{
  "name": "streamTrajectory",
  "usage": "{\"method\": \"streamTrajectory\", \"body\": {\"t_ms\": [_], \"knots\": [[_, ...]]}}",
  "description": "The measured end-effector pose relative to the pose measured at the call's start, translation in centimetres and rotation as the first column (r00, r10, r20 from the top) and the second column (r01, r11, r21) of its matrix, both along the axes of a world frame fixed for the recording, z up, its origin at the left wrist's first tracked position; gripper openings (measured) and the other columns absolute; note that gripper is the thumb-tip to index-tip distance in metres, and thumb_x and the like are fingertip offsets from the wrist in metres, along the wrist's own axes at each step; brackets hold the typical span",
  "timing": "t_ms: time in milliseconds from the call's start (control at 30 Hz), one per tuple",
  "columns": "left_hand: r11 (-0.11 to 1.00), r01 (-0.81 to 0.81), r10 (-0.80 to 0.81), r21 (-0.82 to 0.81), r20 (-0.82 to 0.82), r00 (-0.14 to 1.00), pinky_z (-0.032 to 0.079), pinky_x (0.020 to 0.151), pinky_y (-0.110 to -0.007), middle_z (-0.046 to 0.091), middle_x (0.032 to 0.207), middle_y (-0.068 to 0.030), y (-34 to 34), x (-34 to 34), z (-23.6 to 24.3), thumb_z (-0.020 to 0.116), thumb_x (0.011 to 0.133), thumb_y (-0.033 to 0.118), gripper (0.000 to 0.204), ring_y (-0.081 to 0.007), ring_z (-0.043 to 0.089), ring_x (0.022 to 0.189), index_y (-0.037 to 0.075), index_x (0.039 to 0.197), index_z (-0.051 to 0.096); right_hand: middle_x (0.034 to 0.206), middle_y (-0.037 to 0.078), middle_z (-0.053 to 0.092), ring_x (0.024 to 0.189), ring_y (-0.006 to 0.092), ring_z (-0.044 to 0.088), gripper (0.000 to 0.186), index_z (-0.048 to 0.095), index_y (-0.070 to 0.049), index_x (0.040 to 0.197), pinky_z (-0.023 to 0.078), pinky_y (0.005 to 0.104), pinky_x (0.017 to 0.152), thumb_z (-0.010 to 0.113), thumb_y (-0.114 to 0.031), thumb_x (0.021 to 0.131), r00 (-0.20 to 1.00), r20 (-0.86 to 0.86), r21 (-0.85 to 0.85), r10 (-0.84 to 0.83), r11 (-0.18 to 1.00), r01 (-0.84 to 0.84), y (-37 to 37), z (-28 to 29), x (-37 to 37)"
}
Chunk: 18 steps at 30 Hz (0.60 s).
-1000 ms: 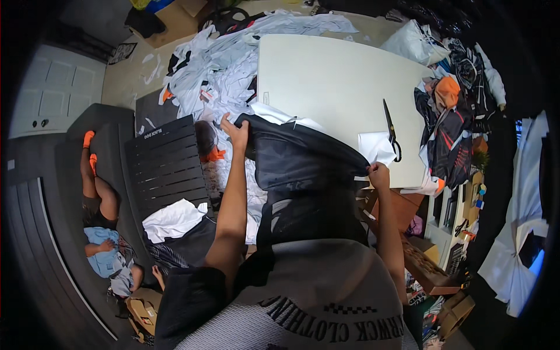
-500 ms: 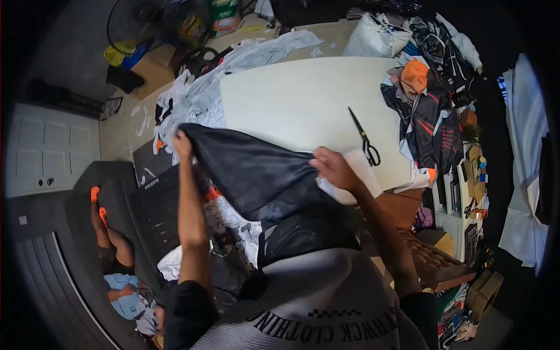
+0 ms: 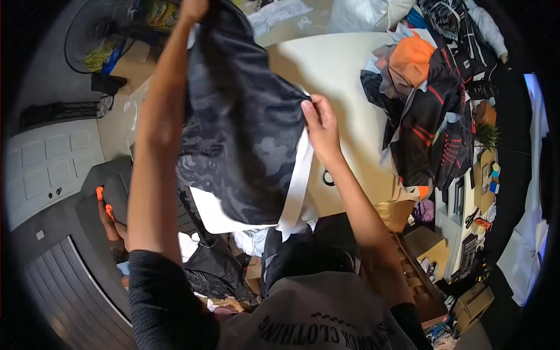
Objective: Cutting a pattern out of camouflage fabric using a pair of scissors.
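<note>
Just beyond the shirt (image 3: pixel 332 297), the cloth (image 3: pixel 239 111) hangs over the left of the table (image 3: pixel 350 64). The right hand (image 3: pixel 322 122) pinches its right edge, thumb against fingers, with the cloth to the left of the fingertips and a white strip (image 3: pixel 298 175) running below them. A black loop (image 3: pixel 325 178) lies on the table near this hand. Farther up, the left hand (image 3: pixel 194 9) is at the cloth's top; the view's edge cuts it off, so its finger grip cannot be told. Clothes (image 3: pixel 423 116) lie piled at right, beyond them a white bag (image 3: pixel 364 16)
</note>
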<state>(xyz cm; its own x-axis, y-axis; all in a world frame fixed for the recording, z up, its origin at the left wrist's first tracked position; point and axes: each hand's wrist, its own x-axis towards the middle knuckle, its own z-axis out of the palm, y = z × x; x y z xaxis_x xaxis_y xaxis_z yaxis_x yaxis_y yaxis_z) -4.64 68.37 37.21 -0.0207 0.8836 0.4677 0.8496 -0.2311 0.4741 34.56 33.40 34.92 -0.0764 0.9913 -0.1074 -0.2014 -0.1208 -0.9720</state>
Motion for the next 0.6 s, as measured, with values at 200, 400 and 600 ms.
{"method": "streamTrajectory", "body": {"t_ms": [200,400,600], "knots": [[0.946,0.31,-0.3,-0.092,0.102,0.948,0.034,0.11,-0.04,0.047,0.14,-0.0177,-17.1,17.8,-12.3,0.058,0.093,0.022,0.055,-0.0326,0.045,0.129,0.002,0.141,0.042,0.086,0.004,0.061,0.071,0.0157,0.054,0.009,0.061,-0.006,0.097,0.046,0.0265,0.069,0.063,-0.012,0.091,0.896,0.442,-0.118,0.044,0.993,0.01,-2.6,-11.8,7.6],[0.916,0.129,-0.122,-0.38,0.043,0.992,0.032,0.111,-0.043,0.034,0.148,-0.0223,-45.9,16.4,-11.8,0.063,0.09,0.017,0.062,-0.0403,0.039,0.133,0.004,0.145,0.038,0.096,0.009,0.061,0.082,0.0261,0.058,0.013,0.061,-0.007,0.097,0.049,0.0347,0.076,0.065,-0.01,0.085,0.746,0.658,-0.083,0.097,0.995,-0.057,-9.2,-10.8,11.8],[0.895,-0.03,-0.036,-0.444,-0.139,0.99,0.034,0.107,-0.05,0.033,0.147,-0.0287,-63.7,8.6,-16.7,0.069,0.086,0.03,0.074,-0.0479,0.039,0.131,0.001,0.145,0.037,0.107,0.013,0.056,0.092,0.0341,0.057,0.024,0.06,-0.007,0.102,0.049,0.0423,0.081,0.068,-0.018,0.083,0.448,0.884,0.125,-0.129,0.991,0.04,-14.6,-11.8,9.6]]}}
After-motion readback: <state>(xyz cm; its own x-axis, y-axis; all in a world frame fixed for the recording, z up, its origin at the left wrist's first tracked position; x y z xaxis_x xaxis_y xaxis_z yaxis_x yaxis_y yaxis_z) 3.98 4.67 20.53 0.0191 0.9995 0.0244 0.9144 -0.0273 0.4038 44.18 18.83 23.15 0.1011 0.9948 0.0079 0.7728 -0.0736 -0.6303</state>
